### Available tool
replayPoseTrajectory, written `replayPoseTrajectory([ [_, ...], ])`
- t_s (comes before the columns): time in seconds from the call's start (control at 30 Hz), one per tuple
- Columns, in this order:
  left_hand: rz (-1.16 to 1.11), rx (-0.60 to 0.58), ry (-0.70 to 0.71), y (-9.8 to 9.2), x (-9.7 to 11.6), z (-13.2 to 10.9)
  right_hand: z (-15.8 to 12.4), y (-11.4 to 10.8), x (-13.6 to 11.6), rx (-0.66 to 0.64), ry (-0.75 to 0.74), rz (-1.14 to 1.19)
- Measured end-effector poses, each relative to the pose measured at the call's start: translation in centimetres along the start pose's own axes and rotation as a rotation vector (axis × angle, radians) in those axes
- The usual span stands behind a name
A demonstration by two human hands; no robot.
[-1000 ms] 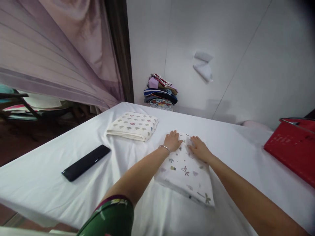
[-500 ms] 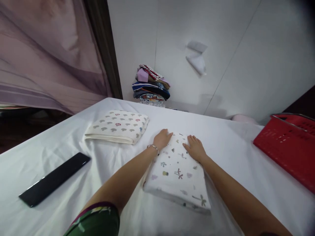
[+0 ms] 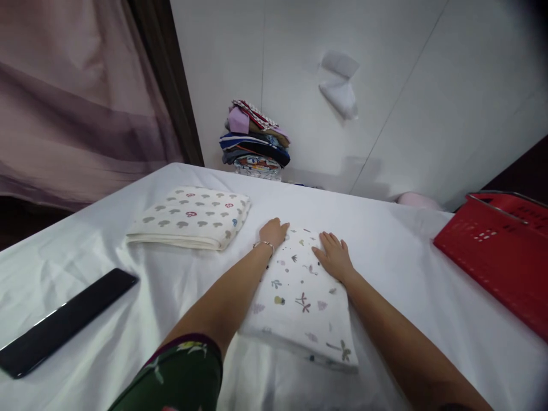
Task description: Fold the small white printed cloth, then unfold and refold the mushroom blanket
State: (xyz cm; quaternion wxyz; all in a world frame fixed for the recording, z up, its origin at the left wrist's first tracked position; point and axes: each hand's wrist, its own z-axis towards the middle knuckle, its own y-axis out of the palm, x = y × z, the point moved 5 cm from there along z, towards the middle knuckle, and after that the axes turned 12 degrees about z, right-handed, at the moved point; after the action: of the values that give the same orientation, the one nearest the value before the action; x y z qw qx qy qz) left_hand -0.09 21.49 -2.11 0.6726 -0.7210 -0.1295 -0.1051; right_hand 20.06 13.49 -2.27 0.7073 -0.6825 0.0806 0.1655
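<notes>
A folded white cloth (image 3: 295,291) printed with small palm trees, a pineapple and other motifs lies on the white-covered surface in front of me. At its far left corner is my left hand (image 3: 273,233), fingers bent around the edge and partly hidden; a bracelet circles that wrist. My right hand (image 3: 336,258) rests flat on the far right part of the cloth, its fingers stretched out. Left of my hands lies a second folded cloth (image 3: 192,217), cream with grey and red mushroom prints.
A long black glossy object (image 3: 68,319) lies at the left. On the right stands a red plastic basket (image 3: 492,257) with a metal handle. Beyond the far edge of the white sheet (image 3: 385,240), a stack of folded clothes (image 3: 257,140) sits against the wall. A curtain (image 3: 85,103) hangs at left.
The view has shifted slightly, so most things sit a little farther left and higher. Both hands stay at the printed cloth, the left one looking more bent.
</notes>
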Motion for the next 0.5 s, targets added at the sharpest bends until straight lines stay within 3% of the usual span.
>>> replayPoseTrajectory([
  [0.13, -0.029, -0.034, 0.010, -0.6, -0.6, -0.2, 0.1, 0.0, 0.1, -0.003, 0.006, 0.002],
  [0.23, -0.036, -0.058, 0.026, -1.5, -1.0, -2.1, 0.0, -0.2, 0.1, 0.004, -0.005, 0.016],
  [0.5, 0.039, -0.034, 0.256, -2.7, -2.4, -13.6, 0.1, -0.4, -0.1, -0.028, -0.003, 0.036],
])
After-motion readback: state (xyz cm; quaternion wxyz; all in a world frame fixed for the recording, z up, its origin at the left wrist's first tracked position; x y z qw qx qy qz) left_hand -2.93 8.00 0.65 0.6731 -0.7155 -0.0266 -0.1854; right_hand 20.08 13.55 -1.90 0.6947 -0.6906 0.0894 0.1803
